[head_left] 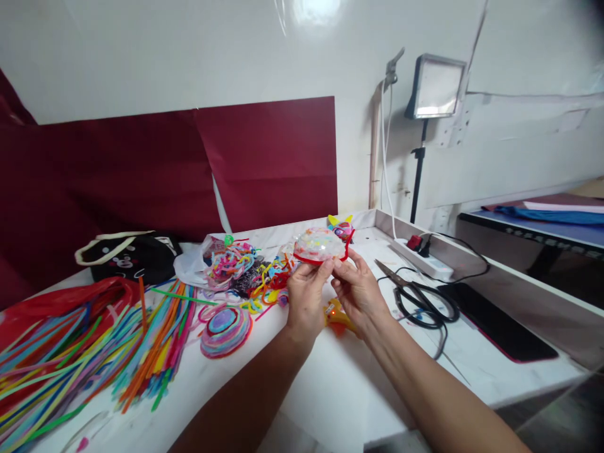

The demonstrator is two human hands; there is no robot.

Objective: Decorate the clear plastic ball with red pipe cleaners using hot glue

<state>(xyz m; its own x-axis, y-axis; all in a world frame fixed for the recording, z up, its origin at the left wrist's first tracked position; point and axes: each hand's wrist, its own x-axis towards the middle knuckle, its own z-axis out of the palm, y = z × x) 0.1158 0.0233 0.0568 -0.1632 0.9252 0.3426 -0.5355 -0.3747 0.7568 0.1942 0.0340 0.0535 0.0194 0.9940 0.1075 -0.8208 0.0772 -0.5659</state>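
Both my hands are raised over the middle of the table, around a whitish see-through dome (317,244) with colourful specks. A red pipe cleaner (311,260) runs along its lower rim, and its free end sticks up at the right. My left hand (304,299) is closed on the rim from the left, thumb uppermost. Pinched fingers of my right hand (358,286) hold the red pipe cleaner at the rim, close to the left thumb. Partly hidden behind the right wrist lies a yellow glue gun (336,312) with a small orange light.
Bundles of coloured pipe cleaners (165,340) spread at the left, near a coiled striped disc (226,330). Curly scraps (231,264) lie behind. At right are black-handled scissors (419,299), a dark phone (503,324), a power strip (427,261) with cords, and a raised table edge (519,292).
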